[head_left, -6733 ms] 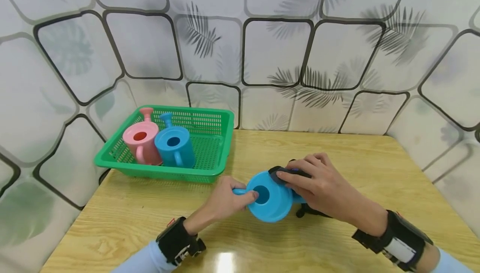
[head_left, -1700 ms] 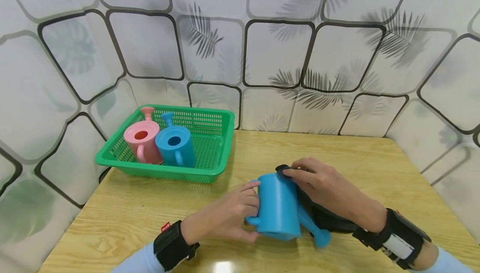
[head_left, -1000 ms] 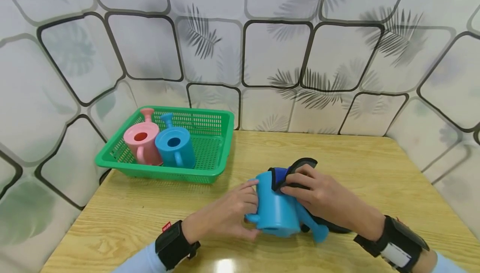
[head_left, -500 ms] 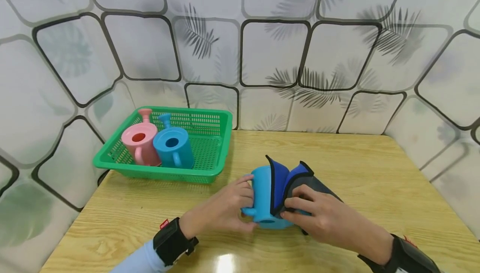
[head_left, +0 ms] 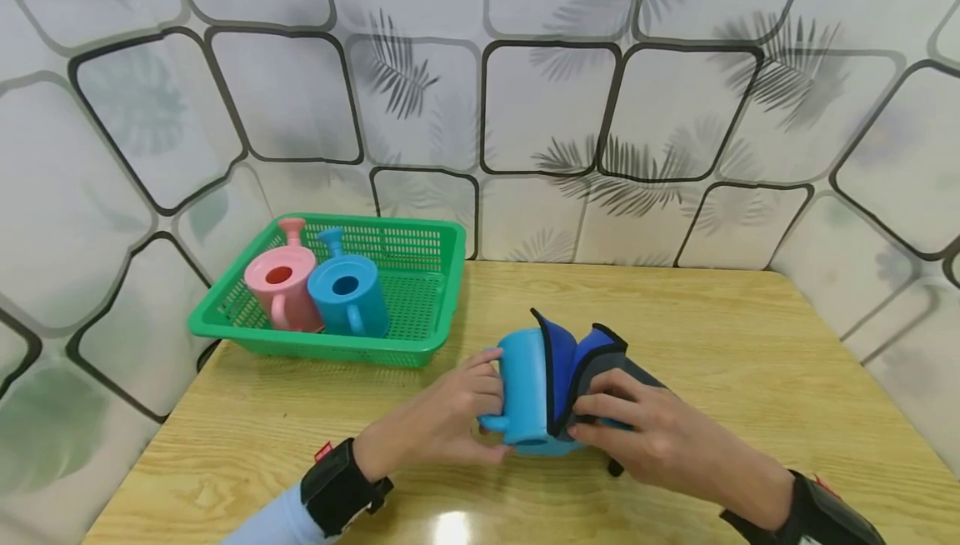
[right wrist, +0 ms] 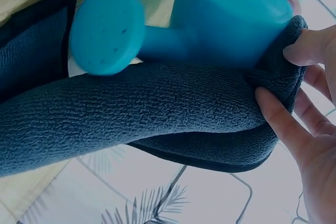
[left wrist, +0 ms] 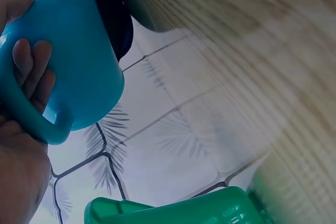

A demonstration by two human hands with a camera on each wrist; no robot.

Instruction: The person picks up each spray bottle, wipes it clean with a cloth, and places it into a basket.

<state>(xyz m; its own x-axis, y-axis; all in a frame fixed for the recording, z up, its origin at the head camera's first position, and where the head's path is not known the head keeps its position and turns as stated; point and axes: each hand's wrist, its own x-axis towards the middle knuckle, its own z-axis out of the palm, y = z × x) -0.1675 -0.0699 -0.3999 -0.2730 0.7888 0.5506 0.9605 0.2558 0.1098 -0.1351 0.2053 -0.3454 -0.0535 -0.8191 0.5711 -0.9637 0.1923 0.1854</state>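
A blue toy watering can (head_left: 522,378) lies tilted on its side over the table, its opening toward me. My left hand (head_left: 467,412) holds it at the handle side; in the left wrist view, fingers pass behind the handle (left wrist: 31,111) and touch the body. My right hand (head_left: 637,420) pinches a dark grey terry cloth (right wrist: 157,100) with black edging and a blue reverse side. The cloth lies against the can's side, two blue flaps standing up in the head view. In the right wrist view the sprinkler head (right wrist: 107,30) shows beside the cloth, which hides part of the can.
A green plastic basket (head_left: 315,348) stands at the back left. Inside are a pink watering can (head_left: 292,295) and another blue watering can (head_left: 360,295). The wooden table (head_left: 720,320) ends against a patterned wall covering (head_left: 551,103).
The can has turned from its top facing me to its side facing up. The cloth has moved down along its side and spread to show blue. In the last half second, little has moved.
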